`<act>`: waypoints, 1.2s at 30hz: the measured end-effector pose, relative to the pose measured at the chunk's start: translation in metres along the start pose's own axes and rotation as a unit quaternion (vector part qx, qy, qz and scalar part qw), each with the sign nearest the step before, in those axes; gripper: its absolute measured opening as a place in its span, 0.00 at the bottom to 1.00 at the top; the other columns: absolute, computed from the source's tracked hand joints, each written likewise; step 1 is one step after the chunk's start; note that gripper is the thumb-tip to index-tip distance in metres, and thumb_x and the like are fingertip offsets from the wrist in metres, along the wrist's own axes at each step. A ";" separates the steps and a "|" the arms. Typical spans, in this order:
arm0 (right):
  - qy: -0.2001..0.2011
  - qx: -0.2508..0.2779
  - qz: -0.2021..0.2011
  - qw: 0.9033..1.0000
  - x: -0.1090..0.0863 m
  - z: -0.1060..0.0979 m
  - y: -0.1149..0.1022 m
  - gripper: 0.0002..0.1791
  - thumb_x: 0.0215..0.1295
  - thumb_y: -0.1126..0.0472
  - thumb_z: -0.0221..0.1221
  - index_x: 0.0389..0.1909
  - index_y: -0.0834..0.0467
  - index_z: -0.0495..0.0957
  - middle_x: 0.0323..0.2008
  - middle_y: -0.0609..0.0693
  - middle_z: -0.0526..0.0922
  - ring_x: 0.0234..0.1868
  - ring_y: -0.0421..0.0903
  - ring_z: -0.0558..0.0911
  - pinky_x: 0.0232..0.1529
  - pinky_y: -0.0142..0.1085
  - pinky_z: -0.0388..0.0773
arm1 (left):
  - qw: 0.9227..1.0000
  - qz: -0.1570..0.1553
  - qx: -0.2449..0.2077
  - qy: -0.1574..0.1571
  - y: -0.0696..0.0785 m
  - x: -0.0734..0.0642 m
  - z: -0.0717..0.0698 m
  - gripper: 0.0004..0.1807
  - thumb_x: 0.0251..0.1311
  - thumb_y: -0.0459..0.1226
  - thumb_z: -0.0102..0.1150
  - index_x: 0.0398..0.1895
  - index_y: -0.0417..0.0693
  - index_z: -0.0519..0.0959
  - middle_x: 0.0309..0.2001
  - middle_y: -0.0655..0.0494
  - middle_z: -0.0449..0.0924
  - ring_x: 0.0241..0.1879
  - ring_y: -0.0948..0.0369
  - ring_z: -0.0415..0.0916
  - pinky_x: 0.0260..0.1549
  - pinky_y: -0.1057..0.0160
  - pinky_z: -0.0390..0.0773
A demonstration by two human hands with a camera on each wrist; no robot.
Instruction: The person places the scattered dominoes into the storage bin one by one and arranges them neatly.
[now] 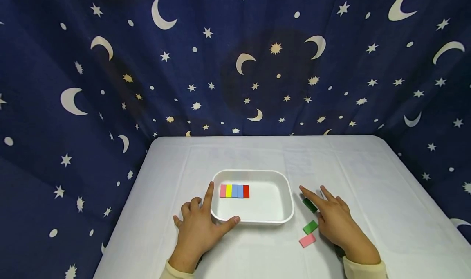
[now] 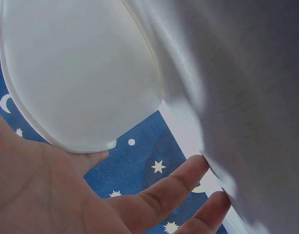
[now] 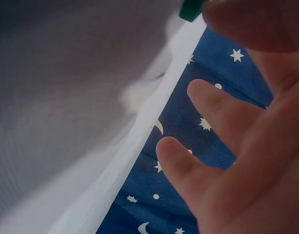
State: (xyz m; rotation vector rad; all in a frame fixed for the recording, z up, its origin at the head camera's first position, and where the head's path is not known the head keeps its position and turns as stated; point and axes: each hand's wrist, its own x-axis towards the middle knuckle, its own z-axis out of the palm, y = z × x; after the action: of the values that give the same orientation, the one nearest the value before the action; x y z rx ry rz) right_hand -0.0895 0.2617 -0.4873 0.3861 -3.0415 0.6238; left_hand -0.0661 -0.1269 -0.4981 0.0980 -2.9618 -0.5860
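Note:
My left hand point(image 1: 200, 228) spans the near-left corner of a white tray point(image 1: 288, 197), thumb on the near rim and index finger along the left side, both fairly straight. Inside the tray, a pink tile point(image 1: 223, 191), a yellow tile point(image 1: 229, 191), two blue tiles point(image 1: 237, 191) and a red tile point(image 1: 246, 191) stand in a row. My right hand point(image 1: 336, 219) pinches a dark green tile point(image 1: 310, 205) beside the tray; the thumb is mostly hidden in the head view. In the right wrist view the dark green tile point(image 3: 191, 9) shows at a fingertip.
A lighter green tile point(image 1: 310, 227) and a pink tile point(image 1: 307, 240) lie close together on the white tablecloth point(image 1: 257, 250), right of the tray and near my right hand. A dark blue curtain point(image 1: 206, 66) with moons and stars surrounds the table's far and side edges.

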 end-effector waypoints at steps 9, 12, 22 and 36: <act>-0.005 -0.014 -0.002 1.000 0.000 0.005 0.000 0.48 0.63 0.80 0.58 0.79 0.39 0.67 0.67 0.49 0.81 0.75 0.72 0.64 0.64 0.79 0.54 | 1.000 -0.002 0.004 -0.006 0.000 0.001 0.001 0.70 0.36 0.90 0.48 0.86 0.79 0.46 0.59 0.42 0.75 0.63 0.36 0.66 0.51 0.10 0.55; -0.002 -0.016 -0.003 1.000 0.000 0.005 -0.001 0.47 0.62 0.80 0.58 0.79 0.41 0.68 0.67 0.48 0.81 0.74 0.73 0.64 0.64 0.79 0.54 | 1.000 -0.003 0.006 -0.006 0.000 0.000 0.001 0.70 0.36 0.90 0.49 0.86 0.80 0.45 0.59 0.42 0.75 0.63 0.35 0.66 0.52 0.10 0.55; -0.007 -0.029 0.018 0.999 0.002 0.006 -0.006 0.44 0.64 0.79 0.59 0.78 0.44 0.70 0.65 0.49 0.83 0.73 0.72 0.66 0.63 0.77 0.57 | 1.000 -0.002 0.005 -0.004 0.000 0.000 0.000 0.70 0.36 0.90 0.48 0.86 0.79 0.46 0.59 0.43 0.75 0.63 0.36 0.66 0.52 0.11 0.56; 0.011 -0.032 0.012 0.999 0.001 0.006 -0.005 0.41 0.61 0.76 0.63 0.76 0.49 0.73 0.62 0.50 0.85 0.66 0.67 0.75 0.59 0.72 0.68 | 1.000 0.001 0.005 0.000 0.000 0.001 0.001 0.69 0.38 0.88 0.55 0.86 0.78 0.47 0.58 0.43 0.75 0.62 0.36 0.66 0.51 0.10 0.56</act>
State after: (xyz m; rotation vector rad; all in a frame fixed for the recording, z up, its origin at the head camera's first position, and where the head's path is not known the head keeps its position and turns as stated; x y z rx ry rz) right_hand -0.0896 0.2548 -0.4904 0.3396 -3.0395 0.5258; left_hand -0.0675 -0.1267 -0.4987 0.0950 -2.9641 -0.5716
